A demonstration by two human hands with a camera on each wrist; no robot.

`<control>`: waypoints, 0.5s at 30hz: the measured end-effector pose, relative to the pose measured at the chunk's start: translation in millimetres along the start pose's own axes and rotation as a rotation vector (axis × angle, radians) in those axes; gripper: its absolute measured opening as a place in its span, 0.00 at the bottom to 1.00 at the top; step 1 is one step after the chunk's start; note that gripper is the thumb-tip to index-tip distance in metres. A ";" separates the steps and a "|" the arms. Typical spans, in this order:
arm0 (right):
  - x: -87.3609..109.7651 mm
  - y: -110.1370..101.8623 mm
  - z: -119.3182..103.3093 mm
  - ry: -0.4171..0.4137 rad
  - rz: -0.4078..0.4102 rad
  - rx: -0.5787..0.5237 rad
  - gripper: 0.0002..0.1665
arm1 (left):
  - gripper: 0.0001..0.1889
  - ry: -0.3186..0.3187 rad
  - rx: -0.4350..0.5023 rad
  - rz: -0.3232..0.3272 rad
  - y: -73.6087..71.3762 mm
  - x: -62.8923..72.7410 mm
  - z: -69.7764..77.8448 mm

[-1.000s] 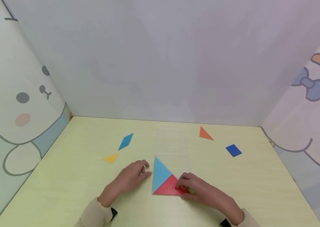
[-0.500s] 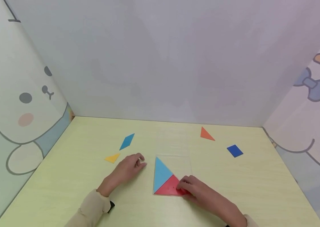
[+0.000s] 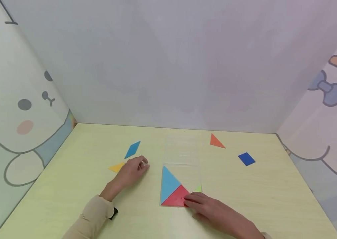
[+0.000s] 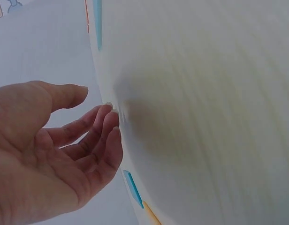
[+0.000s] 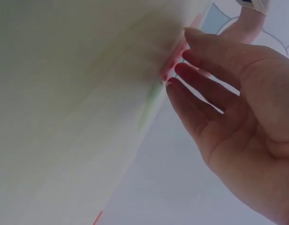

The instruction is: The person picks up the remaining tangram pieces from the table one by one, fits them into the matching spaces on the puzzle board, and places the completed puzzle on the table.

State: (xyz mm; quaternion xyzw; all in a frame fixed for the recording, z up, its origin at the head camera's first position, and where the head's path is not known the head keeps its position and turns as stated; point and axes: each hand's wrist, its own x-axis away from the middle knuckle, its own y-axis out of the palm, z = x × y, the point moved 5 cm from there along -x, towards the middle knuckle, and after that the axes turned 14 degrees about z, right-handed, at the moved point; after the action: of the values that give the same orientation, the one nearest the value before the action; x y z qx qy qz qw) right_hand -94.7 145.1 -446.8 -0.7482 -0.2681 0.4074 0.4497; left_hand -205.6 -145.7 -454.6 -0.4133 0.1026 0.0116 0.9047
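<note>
In the head view a shallow clear square tray [image 3: 190, 174] lies on the table with flat tangram pieces in it. A large light blue triangle [image 3: 169, 182] fills its left side and a large red triangle [image 3: 172, 198] its near side. A small green piece [image 3: 199, 189] shows at its right edge, partly hidden by my right hand [image 3: 208, 209]. That hand's fingertips rest on or just over the red triangle, fingers loosely bent, gripping nothing. My left hand [image 3: 132, 171] hovers empty with relaxed fingers, its wrist side partly covering a yellow triangle [image 3: 115, 167].
A blue parallelogram [image 3: 132, 150] lies beyond my left hand. At the far right are an orange triangle [image 3: 216, 141] and a dark blue square [image 3: 246, 159]. A clear panel [image 3: 181, 149] extends behind the tray. Walls enclose the table's back and sides.
My left hand has drawn left and away from the tray, toward the yellow triangle. My right hand has let go of the green piece, which now lies at the tray's right edge.
</note>
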 end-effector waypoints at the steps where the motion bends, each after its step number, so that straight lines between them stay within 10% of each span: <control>1: 1.5 0.3 -0.6 0.003 -0.012 0.003 0.28 | 0.06 -0.005 0.003 0.003 -0.5 -0.9 -1.0; 15: 12.4 3.2 -8.5 0.111 -0.146 0.028 0.36 | 0.08 0.001 -0.016 0.078 -7.6 -14.4 -11.5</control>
State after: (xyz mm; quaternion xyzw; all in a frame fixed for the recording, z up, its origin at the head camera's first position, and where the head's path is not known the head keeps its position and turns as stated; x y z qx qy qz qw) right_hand -80.8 149.4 -452.0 -0.7417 -0.2908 0.3353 0.5028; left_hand -220.9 -158.4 -453.4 -0.4163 0.1188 0.0477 0.9002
